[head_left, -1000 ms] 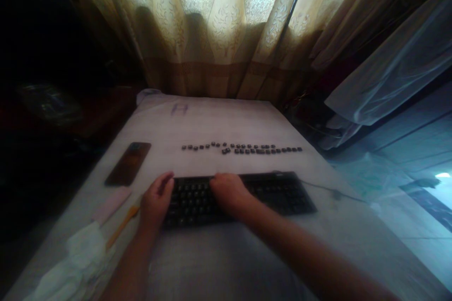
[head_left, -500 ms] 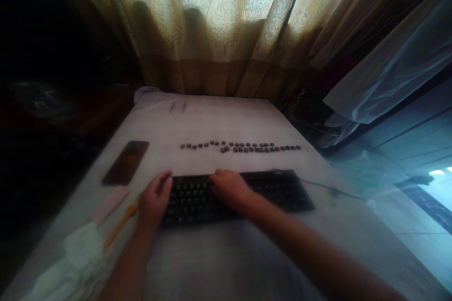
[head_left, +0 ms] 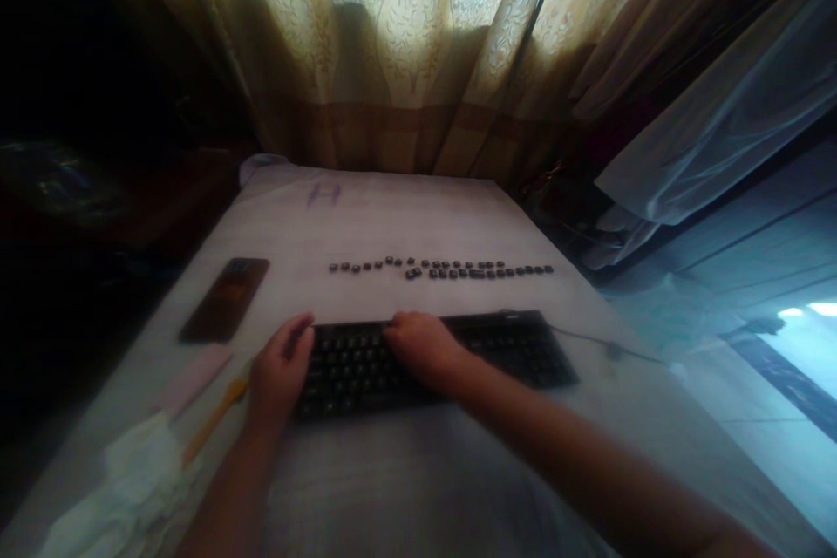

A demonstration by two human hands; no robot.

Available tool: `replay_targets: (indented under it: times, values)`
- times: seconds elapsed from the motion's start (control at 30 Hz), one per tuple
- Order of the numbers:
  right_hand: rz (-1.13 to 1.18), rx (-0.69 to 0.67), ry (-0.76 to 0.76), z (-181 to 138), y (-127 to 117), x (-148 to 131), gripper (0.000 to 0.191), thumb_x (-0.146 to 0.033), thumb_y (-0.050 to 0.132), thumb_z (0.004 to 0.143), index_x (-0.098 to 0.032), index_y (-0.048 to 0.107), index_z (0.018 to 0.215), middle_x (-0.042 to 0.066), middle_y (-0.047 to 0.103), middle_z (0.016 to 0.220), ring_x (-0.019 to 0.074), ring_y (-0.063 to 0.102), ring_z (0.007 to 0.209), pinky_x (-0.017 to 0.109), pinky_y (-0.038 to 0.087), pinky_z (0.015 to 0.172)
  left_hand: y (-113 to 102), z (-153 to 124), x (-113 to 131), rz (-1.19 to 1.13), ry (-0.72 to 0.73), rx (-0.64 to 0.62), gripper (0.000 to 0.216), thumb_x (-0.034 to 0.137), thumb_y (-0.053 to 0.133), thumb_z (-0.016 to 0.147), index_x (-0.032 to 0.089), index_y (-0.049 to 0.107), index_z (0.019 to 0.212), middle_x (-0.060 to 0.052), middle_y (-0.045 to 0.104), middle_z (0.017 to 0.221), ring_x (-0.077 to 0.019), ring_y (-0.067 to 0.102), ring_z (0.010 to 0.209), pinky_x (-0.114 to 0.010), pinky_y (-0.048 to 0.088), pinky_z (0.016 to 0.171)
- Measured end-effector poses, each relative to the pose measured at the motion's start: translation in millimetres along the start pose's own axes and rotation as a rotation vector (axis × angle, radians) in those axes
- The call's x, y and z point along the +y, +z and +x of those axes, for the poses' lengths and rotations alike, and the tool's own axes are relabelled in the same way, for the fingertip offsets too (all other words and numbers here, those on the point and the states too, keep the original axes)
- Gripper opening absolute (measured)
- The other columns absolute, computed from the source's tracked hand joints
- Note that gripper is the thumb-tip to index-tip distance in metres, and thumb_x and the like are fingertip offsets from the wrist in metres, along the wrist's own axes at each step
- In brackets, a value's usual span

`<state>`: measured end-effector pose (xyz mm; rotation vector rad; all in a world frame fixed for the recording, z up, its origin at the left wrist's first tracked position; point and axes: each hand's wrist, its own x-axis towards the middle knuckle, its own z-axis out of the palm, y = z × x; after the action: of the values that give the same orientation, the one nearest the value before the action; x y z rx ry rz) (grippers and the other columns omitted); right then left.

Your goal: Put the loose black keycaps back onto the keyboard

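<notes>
A black keyboard (head_left: 497,353) lies across the white-covered table (head_left: 405,218), its cable running off to the right. My left hand (head_left: 278,370) is curled around the keyboard's left end, thumb on top. My right hand (head_left: 422,349) rests on the keys left of the middle, fingers bent down at the top row; what they pinch is hidden. Behind the keyboard, several loose dark keycaps (head_left: 445,268) lie in two rows.
A dark phone (head_left: 226,298) lies flat at the left. Nearer me on the left are a pink strip (head_left: 193,377), an orange-handled tool (head_left: 215,418) and crumpled white cloth (head_left: 124,479). Curtains (head_left: 405,61) hang behind the table. The table's right edge drops to a bluish floor.
Both hands stay where they were on the keyboard. Only the view has drifted slightly, so everything sits a little lower left.
</notes>
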<state>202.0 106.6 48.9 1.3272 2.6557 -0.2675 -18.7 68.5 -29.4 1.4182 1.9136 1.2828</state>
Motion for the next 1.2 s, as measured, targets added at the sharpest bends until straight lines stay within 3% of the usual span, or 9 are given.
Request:
replay_targets:
  times: [0.23, 0.5, 0.7, 0.93, 1.2]
  values:
    - [-0.068, -0.045, 0.01, 1.3, 7.0, -10.1, 0.029, -0.007, 0.043, 0.093, -0.008, 0.07, 0.103, 0.018, 0.069, 0.101, 0.0252, 0.066, 0.095, 0.032, 0.051, 0.079, -0.4, 0.5, 1.4, 0.005, -0.008, -0.002, 0.044, 0.052, 0.053, 0.081, 0.022, 0.068, 0.109, -0.007, 0.073, 0.111, -0.0238, 0.069, 0.099, -0.04, 0.053, 0.096]
    - [-0.051, 0.123, -0.024, -12.5, 32.3, -15.2, 0.023, -0.007, 0.044, 0.089, -0.009, 0.062, 0.104, 0.018, 0.063, 0.102, 0.0265, 0.059, 0.095, 0.038, 0.05, 0.081, -0.5, 0.7, 3.0, -0.001, 0.006, 0.009, 0.043, 0.051, 0.053, 0.079, 0.022, 0.068, 0.107, -0.007, 0.074, 0.108, -0.0233, 0.07, 0.095, -0.038, 0.055, 0.09]
    - [-0.054, 0.146, -0.04, -14.4, 32.9, -12.2, 0.023, -0.009, 0.048, 0.085, -0.008, 0.064, 0.103, 0.018, 0.063, 0.102, 0.0267, 0.059, 0.096, 0.037, 0.049, 0.08, -1.9, 0.4, 2.3, 0.015, 0.017, 0.012, 0.041, 0.05, 0.054, 0.08, 0.023, 0.069, 0.107, -0.006, 0.075, 0.108, -0.0239, 0.071, 0.095, -0.039, 0.055, 0.091]
    - [0.272, 0.175, 0.071, -15.3, 28.4, 14.8, 0.033, -0.021, 0.045, 0.096, -0.02, 0.067, 0.121, 0.007, 0.069, 0.115, 0.018, 0.063, 0.104, 0.027, 0.044, 0.092, -1.6, 1.5, 1.3, 0.025, 0.026, 0.013, 0.04, 0.049, 0.055, 0.08, 0.023, 0.069, 0.106, -0.006, 0.075, 0.105, -0.0235, 0.071, 0.092, -0.038, 0.056, 0.09]
    - [0.268, 0.2, 0.042, -12.2, 28.0, 10.1, 0.025, -0.024, 0.053, 0.093, -0.022, 0.075, 0.105, 0.006, 0.072, 0.107, 0.0175, 0.066, 0.096, 0.026, 0.047, 0.085, -1.0, 1.4, 1.4, 0.038, 0.034, 0.012, 0.042, 0.051, 0.053, 0.08, 0.022, 0.069, 0.107, -0.007, 0.075, 0.105, -0.0237, 0.071, 0.092, -0.039, 0.056, 0.089]
